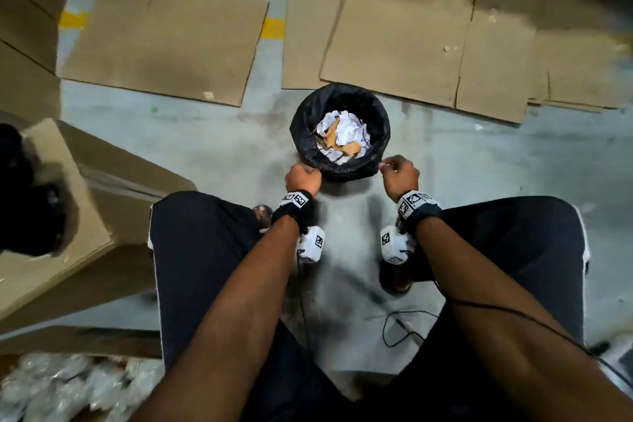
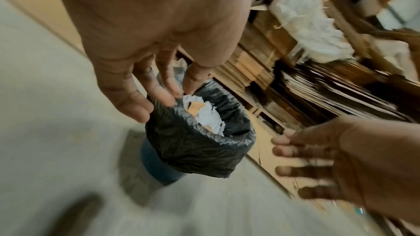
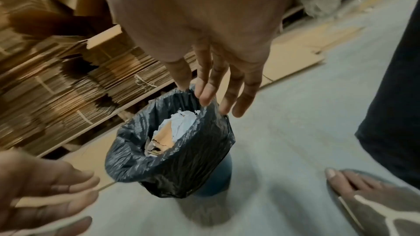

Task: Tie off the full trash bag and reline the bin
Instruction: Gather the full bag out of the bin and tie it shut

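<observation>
A small blue bin point(image 2: 159, 168) stands on the concrete floor, lined with a black trash bag point(image 1: 305, 134) whose top is folded down over the rim. Crumpled white paper and brown card scraps point(image 1: 342, 137) fill it. My left hand point(image 1: 303, 175) is at the near left of the rim. In the left wrist view its straight fingertips point(image 2: 168, 98) touch the bag's edge point(image 2: 188, 143), and nothing is gripped. My right hand point(image 1: 394, 168) is at the near right of the rim, its straight fingers point(image 3: 205, 96) hovering at the bag's edge point(image 3: 181, 168).
Flattened cardboard sheets point(image 1: 164, 41) lie on the floor beyond the bin. Cardboard boxes point(image 1: 68, 199) stand to my left. Stacks of flat cardboard point(image 3: 56, 87) fill low shelves behind. My legs flank the bin, one sandaled foot point(image 3: 363, 195) close by. A thin black cable point(image 1: 404, 325) lies on the floor.
</observation>
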### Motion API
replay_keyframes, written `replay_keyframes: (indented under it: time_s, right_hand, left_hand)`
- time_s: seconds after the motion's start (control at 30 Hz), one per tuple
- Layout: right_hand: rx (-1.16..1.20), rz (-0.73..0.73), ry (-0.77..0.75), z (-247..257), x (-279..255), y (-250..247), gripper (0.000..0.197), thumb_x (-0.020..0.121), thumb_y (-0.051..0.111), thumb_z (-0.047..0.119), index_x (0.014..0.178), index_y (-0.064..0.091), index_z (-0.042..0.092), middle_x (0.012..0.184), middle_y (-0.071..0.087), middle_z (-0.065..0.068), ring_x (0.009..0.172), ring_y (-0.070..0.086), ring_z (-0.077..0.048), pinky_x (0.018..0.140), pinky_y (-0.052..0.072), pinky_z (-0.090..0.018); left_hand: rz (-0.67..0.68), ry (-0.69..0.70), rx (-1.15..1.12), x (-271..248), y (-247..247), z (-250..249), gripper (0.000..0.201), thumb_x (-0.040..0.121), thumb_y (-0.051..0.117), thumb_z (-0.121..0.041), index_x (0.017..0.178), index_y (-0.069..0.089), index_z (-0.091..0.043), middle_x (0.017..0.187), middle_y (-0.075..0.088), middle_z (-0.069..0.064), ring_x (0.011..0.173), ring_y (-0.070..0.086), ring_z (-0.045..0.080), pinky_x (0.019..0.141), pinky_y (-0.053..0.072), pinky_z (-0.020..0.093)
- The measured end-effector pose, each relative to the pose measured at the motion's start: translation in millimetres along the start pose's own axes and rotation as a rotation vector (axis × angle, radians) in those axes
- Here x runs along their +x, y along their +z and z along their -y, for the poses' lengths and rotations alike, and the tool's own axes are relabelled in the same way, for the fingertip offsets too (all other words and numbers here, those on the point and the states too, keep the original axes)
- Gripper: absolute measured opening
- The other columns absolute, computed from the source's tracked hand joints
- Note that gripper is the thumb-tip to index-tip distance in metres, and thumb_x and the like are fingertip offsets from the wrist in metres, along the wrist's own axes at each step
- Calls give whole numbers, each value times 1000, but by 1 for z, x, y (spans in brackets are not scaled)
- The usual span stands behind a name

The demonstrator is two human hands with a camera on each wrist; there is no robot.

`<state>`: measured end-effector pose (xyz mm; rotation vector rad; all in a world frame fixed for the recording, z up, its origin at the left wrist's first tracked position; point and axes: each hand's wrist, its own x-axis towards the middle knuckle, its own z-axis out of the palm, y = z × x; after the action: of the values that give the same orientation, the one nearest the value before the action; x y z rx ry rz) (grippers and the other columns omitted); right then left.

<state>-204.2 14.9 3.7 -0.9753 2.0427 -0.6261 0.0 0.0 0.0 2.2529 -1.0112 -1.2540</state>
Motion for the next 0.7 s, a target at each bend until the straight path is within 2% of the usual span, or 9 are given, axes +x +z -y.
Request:
replay_keyframes:
  time_s: [0.1, 0.17, 0.2, 0.27, 0.37, 0.43, 0.5, 0.6, 0.7]
  right_hand:
    - [96, 5, 160, -13, 44, 24, 18, 76, 68, 42, 86, 64, 27, 95, 75, -16, 90, 72, -36, 83, 59, -51]
    - [172, 31, 252, -12, 59, 35, 27, 80, 71, 41, 94, 58, 22, 97, 72, -18, 85, 73, -37, 73, 61, -55]
    - [211, 35, 288, -6, 60, 38, 29, 85, 72, 36, 100, 56, 17, 98, 71, -19, 82, 74, -37, 69, 62, -54]
    - [259, 36, 333, 2, 65, 42, 30, 90, 71, 30, 105, 53, 11, 94, 69, -19, 77, 74, -35, 65, 62, -51]
    - [261, 34, 361, -7, 74, 49, 23, 90, 71, 20, 102, 55, 9, 86, 71, -21, 70, 71, -32, 65, 62, -49]
    - [258, 52, 382, -11, 70, 49, 17, 90, 70, 14, 96, 55, 9, 84, 71, -21, 68, 71, -31, 66, 62, -48]
    - [270, 88, 409, -17, 57, 45, 19, 90, 70, 11, 85, 51, 11, 82, 69, -20, 66, 70, -30, 67, 61, -50]
    - [268, 126, 465, -49, 39, 43, 16, 89, 67, 9, 85, 52, 10, 86, 71, -17, 64, 69, -29, 67, 61, -50]
    - [205, 198, 464, -63, -1, 32, 12, 90, 62, 18, 92, 59, 7, 87, 73, -11, 67, 72, -24, 75, 63, -48]
  left_hand:
    - [-22, -142, -109, 25, 14, -6, 35, 89, 70, -31, 110, 62, -4, 117, 68, 16, 110, 63, 35, 96, 46, 34]
    - [-16, -191, -198, 44, 30, -2, 47, 85, 74, -39, 112, 58, -4, 111, 67, 12, 97, 65, 30, 91, 55, 37]
    - [-10, -207, -221, 51, 36, 1, 49, 83, 75, -41, 110, 58, -5, 109, 68, 12, 89, 69, 30, 83, 60, 40]
    - [-4, -208, -233, 66, 48, 10, 39, 84, 76, -36, 103, 60, -6, 101, 72, 16, 68, 72, 27, 66, 64, 42]
    - [-13, -214, -325, 67, 51, 15, 22, 87, 75, -20, 85, 52, -17, 97, 72, 15, 53, 68, 23, 61, 62, 36]
    - [-8, -207, -308, 62, 48, 17, 19, 89, 73, -16, 88, 54, -15, 97, 71, 14, 50, 67, 20, 56, 59, 30]
    - [-10, -192, -243, 49, 43, 22, 19, 90, 72, -17, 100, 59, -9, 94, 71, 11, 48, 65, 17, 51, 59, 26]
    - [25, -195, -199, 26, 37, 32, 20, 88, 70, -17, 102, 59, -8, 96, 70, 13, 55, 68, 24, 64, 64, 39]
    - [78, -189, -144, 13, 40, 64, 24, 79, 73, -26, 97, 62, -13, 102, 72, 12, 77, 75, 33, 71, 64, 47]
